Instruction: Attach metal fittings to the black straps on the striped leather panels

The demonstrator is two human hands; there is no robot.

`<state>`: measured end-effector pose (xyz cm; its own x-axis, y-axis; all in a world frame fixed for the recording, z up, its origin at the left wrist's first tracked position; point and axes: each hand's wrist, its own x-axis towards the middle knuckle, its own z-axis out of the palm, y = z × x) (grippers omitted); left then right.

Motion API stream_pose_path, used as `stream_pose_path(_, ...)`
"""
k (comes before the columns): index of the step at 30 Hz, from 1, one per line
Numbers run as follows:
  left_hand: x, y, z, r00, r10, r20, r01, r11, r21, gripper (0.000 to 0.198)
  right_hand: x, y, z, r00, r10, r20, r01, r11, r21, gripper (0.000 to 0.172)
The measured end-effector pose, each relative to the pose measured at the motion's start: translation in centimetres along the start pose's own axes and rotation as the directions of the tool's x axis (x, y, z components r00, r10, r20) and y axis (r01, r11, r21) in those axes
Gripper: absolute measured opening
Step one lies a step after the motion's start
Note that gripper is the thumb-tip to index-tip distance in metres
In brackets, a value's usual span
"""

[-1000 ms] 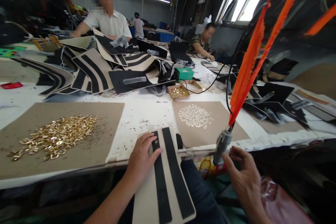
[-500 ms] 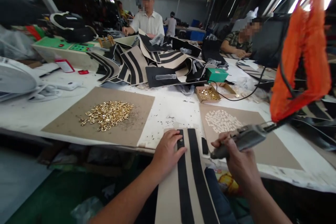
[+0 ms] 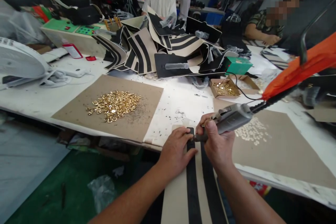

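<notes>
A beige panel with two black stripes [image 3: 175, 201] slopes from the table's front edge down toward me. My left hand [image 3: 175, 150] lies on its upper end, thumb and fingers apart, the fingertips pressing around a small fastener on the left stripe. My right hand [image 3: 219, 143] is wrapped around a grey power screwdriver [image 3: 232, 120], tilted with its tip down at that fastener, close to my left fingertips. Whether the tip is fully seated cannot be made out. An orange sleeve [image 3: 301, 64] covers the line from the screwdriver's back end.
Gold metal fittings [image 3: 117, 103] are heaped on a brown board at left. Small pale pieces [image 3: 250, 131] lie on another board at right. Behind are a box of gold parts [image 3: 224, 89], a green box [image 3: 237, 65] and piled striped panels [image 3: 143, 47]. Two co-workers sit or stand beyond.
My right hand has brought the screwdriver left, its tip now at the fastener beside my left fingers. My left hand has stayed on the panel. The view has tilted down and shifted.
</notes>
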<state>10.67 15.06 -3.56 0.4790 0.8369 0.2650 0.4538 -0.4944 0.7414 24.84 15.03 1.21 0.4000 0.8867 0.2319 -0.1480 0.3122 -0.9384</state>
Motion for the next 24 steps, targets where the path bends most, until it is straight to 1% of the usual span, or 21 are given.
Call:
stream_pose_path(6,-0.04,-0.34,0.18,1.000,0.007,-0.002,-0.007,1.000,0.004,0.044,0.38,-0.28,0.08,0.999,-0.032,0.009,0.032,0.999,-0.027,0.029)
stream_pose_path(12,0.09,-0.14,0.01,1.000,0.001,0.006,-0.001,1.000,-0.022,0.041,0.47,-0.14,0.17,0.999,-0.041,0.015,0.042,0.997,-0.063,0.029)
stream_pose_path(19,0.25,-0.12,0.00,1.000,-0.006,0.021,0.006,1.000,-0.018,0.041,0.53,-0.16,-0.15,0.994,-0.076,0.080,0.089,0.981,-0.174,0.030)
stream_pose_path(24,0.31,-0.11,0.09,0.999,-0.011,0.030,0.011,1.000,-0.021,0.052,0.64,-0.25,0.11,0.985,-0.084,0.153,0.116,0.970,-0.214,0.028)
